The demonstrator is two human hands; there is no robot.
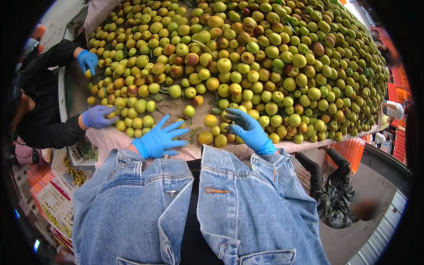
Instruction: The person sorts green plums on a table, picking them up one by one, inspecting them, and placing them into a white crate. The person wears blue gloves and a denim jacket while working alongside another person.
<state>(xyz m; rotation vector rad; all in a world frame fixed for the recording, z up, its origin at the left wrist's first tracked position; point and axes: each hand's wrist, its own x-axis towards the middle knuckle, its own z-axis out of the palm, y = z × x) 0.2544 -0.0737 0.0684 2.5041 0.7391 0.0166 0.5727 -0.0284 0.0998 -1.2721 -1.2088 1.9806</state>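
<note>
A wide heap of green-yellow jujubes (265,66), some blotched reddish brown, covers the cloth-lined table before me. My left hand (160,138), in a blue glove, is spread palm down at the near edge. One yellow jujube (180,123) shows partly from behind its fingers. To the right, my right hand (250,131), gloved in blue with darkened fingertips, curves with fingers apart beside the jujubes. Its fingertips partly cover a couple of fruits; no grip on them is visible. Between both hands lie a few loose jujubes (211,121) and a green leaf (195,131).
At the left, a person in black sleeves (49,59) handles jujubes with gloved hands (99,117). White plastic crates (56,202) with fruit stand lower left. A person in camouflage clothing (338,195) is at the right, near orange crates (351,152). Pinkish cloth (109,140) covers the table's near edge.
</note>
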